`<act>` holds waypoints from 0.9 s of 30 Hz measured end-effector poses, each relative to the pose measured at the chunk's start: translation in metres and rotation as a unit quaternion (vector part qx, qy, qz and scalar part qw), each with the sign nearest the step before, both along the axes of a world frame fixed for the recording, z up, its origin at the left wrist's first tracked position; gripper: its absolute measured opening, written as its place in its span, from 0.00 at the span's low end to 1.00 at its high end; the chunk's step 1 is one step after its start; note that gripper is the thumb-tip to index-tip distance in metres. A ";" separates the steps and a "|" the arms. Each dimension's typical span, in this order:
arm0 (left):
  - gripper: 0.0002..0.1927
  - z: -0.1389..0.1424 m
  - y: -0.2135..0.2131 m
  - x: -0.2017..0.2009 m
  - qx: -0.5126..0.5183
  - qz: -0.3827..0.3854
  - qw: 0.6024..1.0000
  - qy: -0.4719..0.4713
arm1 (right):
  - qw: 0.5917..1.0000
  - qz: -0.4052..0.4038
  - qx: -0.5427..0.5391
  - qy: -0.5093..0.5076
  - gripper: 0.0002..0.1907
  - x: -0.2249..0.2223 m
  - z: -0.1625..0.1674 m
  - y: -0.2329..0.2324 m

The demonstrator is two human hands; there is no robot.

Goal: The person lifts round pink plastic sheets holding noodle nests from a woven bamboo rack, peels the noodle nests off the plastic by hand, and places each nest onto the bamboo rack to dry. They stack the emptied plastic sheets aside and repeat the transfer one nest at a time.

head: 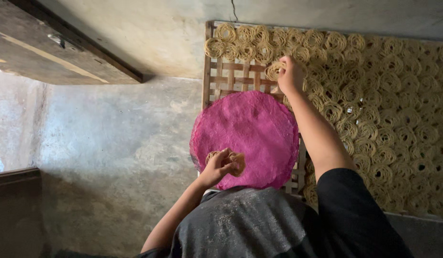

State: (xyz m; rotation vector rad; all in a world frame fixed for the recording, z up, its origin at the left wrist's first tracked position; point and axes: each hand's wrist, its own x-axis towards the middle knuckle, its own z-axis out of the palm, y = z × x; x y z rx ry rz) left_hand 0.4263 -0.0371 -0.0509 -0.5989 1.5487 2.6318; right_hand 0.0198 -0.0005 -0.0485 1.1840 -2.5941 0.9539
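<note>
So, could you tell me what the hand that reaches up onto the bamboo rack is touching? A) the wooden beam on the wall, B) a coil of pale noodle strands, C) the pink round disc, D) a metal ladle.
B: the right hand rests on a noodle coil at the edge of the filled part of the bamboo rack, above the pink round disc; the left hand holds another coil against that disc.

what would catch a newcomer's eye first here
The bright pink round mat at centre, lying on a bamboo rack. Pale noodle coils fill the rack's right side. The left hand holds a coil at the mat's lower edge; the right hand touches one above it.
</note>
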 end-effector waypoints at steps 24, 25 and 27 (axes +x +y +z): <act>0.32 0.037 -0.049 -0.004 -0.610 0.189 0.753 -0.159 | 0.929 0.031 0.130 -0.344 0.11 0.030 0.010 -0.051; 0.33 0.022 -0.052 0.013 -0.606 0.189 0.746 -0.201 | 0.950 0.031 0.144 -0.275 0.13 0.027 0.009 -0.055; 0.35 -0.006 -0.055 0.047 -0.540 0.190 0.779 -0.256 | 0.976 0.033 0.163 -0.138 0.14 0.023 0.007 -0.060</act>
